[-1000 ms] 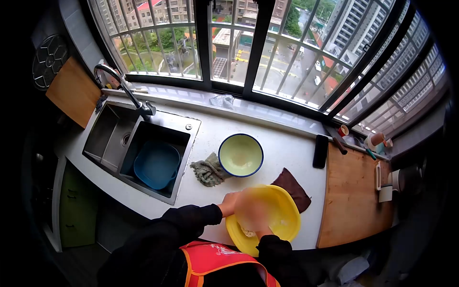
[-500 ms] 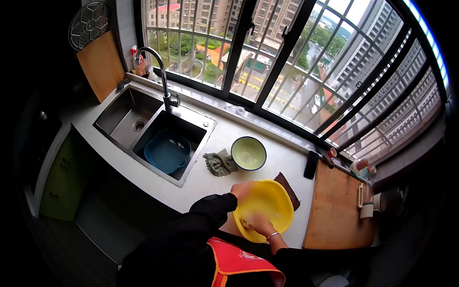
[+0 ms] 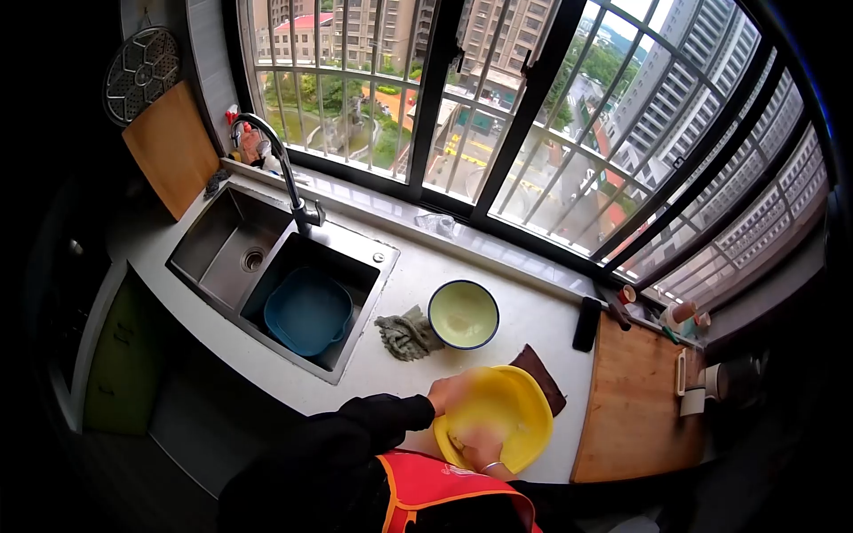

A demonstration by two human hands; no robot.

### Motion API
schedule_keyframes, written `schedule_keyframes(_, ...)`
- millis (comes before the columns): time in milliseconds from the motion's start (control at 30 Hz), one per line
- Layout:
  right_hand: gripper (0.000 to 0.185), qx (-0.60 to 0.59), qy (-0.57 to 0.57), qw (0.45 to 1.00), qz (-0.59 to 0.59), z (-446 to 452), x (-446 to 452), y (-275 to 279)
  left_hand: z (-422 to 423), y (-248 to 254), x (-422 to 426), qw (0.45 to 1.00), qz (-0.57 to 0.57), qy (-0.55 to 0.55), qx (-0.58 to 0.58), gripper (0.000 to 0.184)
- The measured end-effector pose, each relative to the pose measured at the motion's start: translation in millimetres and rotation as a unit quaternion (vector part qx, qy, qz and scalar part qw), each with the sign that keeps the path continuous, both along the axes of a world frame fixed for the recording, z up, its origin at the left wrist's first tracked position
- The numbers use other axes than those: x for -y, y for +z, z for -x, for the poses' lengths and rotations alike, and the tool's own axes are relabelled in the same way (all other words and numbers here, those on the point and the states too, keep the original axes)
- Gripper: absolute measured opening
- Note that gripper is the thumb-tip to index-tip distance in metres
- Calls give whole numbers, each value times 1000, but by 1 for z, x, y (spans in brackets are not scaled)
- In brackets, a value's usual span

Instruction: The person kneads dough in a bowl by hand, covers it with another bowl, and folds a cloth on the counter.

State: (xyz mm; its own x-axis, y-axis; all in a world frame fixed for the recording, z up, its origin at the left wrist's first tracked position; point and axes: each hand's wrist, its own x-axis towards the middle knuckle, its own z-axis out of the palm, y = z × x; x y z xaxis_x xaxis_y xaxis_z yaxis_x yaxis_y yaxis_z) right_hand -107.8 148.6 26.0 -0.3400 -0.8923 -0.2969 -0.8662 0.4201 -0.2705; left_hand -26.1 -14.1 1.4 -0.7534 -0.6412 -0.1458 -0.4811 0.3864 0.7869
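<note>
While left hand touched yellow basin, right hand lay inside, grips too blurred to tell; basin sat by front edge of white countertop, steel sink leftward, barred window beyond back edge.

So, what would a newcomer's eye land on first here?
Probably the bright yellow basin near the counter edge, with the left hand at its rim and the right hand inside. Next, the wide barred window across the top, then the blue tub in the sink.
</note>
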Motion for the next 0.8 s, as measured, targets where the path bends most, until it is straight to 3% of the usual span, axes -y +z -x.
schedule_keyframes(200, 16, -7, 22, 998, 55, 26, 25, -64, 1, 5, 3, 1000, -13, -12, -4, 25)
schedule_keyframes(267, 15, -21, 27, 998, 46, 28, 28, -64, 1, 7, 5, 1000, -17, -15, 1, 25)
schedule_keyframes(333, 16, -36, 20, 996, 75, 27, 40, -25, 4, 8, 5, 1000, -19, -3, 19, 23)
schedule_keyframes(433, 22, -31, 8, 996, 85, 32, 48, -29, 5, 12, 6, 999, -32, 2, 24, 22)
schedule_keyframes(800, 18, -61, -24, 980, 187, 36, 65, -35, 6, 9, 5, 999, -16, 13, 33, 25)
